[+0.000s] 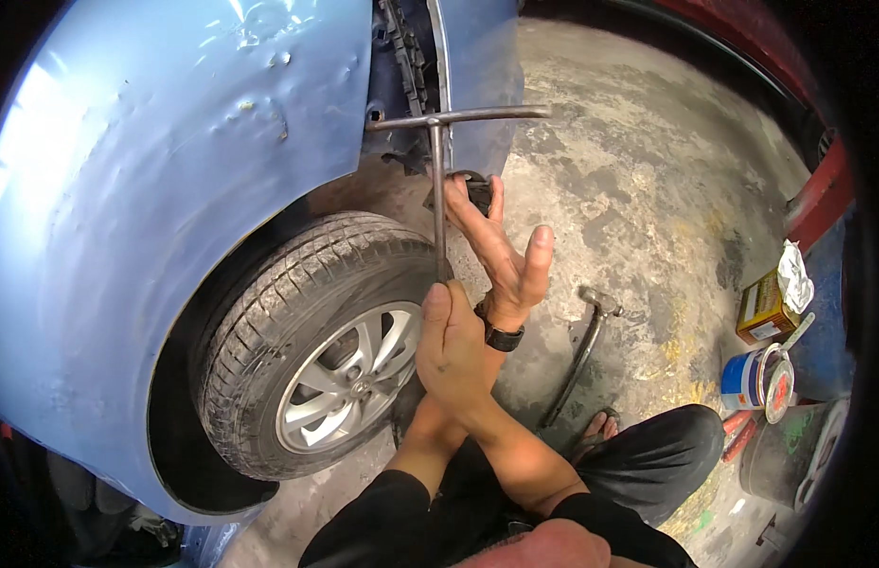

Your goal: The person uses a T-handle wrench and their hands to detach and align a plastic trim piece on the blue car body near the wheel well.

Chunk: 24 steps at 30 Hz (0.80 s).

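Note:
My right hand is wrapped round the lower stem of a T-shaped metal bar, which stands upright with its crosspiece at the top. The crosspiece lies in front of the gap beside a dented blue car fender. My forearms cross. My left hand, with a dark watch at the wrist, reaches past the right one, its fingers and thumb spread below the blue door panel. A dark piece shows behind those fingertips; I cannot tell whether they touch it. Below the fender is a wheel.
A hammer lies on the stained concrete floor, right of my hands. Farther right stand a yellowish tin, an opened blue-and-white can and a dark bucket. A red post rises behind them.

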Tool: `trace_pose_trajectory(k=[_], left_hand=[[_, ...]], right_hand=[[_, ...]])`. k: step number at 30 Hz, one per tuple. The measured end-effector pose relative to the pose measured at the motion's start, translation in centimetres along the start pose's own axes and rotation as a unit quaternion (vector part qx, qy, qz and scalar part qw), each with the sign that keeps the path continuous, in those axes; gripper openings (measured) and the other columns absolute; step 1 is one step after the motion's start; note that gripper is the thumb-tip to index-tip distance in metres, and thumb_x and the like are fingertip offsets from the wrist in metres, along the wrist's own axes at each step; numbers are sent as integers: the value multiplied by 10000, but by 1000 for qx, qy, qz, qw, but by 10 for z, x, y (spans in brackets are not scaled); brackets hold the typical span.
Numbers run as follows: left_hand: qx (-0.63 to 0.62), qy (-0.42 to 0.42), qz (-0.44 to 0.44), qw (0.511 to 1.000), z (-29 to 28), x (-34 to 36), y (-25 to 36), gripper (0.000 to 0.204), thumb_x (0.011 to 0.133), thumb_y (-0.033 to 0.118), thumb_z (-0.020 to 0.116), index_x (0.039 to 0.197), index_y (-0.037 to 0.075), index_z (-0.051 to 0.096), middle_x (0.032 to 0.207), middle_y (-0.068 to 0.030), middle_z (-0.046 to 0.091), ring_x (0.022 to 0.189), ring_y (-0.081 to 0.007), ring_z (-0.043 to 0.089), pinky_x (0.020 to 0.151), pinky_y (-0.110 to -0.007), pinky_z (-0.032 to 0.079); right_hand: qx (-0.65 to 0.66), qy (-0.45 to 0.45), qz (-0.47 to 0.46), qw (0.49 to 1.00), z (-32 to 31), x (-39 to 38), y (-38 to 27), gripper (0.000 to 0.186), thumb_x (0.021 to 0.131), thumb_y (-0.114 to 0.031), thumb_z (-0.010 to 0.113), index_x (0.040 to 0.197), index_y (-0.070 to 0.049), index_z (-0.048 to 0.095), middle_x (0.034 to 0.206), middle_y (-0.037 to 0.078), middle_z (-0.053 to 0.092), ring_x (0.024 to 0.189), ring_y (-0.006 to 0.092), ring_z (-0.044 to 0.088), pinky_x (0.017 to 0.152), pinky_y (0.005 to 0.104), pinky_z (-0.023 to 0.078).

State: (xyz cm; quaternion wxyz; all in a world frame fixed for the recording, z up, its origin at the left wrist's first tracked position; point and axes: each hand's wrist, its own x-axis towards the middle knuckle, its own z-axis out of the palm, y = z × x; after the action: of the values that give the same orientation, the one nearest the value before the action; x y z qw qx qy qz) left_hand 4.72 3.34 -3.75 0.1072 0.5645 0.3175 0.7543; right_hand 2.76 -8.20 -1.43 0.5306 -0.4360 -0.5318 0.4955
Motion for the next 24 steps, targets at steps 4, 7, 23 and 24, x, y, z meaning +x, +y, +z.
trace_pose_trajectory(k=[4,7,23,24], left_hand=[[-1,-17,8,1000,-12,-9,8,1057,868,358,611,1574,-24,-77,1620,-242,-47,1501,-444,42,1154,-649,241],[-8,-20,4,1000,-14,-14,6,1053,868,358,615,1572,-33,-63,1614,-247,-13,1490,-439,79,1155,-643,246],[-9,14,4,1000,-2,1,1,1071,850,359,633,1574,-36,-50,1607,-255,18,1482,-438,123,1166,-625,243],[-3,9,3,1000,-4,0,1,1070,850,358,633,1574,-34,-50,1607,-255,16,1482,-438,121,1167,-625,241]], right_hand=[[-22,32,-42,998,-2,-4,-6,252,1071,-238,429,985,-23,527,673,249,604,622,450,626,571,507,444],[-24,77,-54,995,-5,-8,4,266,1075,-216,434,910,-20,508,639,158,542,569,306,541,556,417,421],[-15,68,-50,996,10,-8,12,295,1077,-275,418,953,-19,494,675,254,585,626,475,610,551,517,437],[-65,38,-44,996,19,-5,16,300,1077,-280,417,948,-22,501,668,249,584,620,470,610,550,509,440]])
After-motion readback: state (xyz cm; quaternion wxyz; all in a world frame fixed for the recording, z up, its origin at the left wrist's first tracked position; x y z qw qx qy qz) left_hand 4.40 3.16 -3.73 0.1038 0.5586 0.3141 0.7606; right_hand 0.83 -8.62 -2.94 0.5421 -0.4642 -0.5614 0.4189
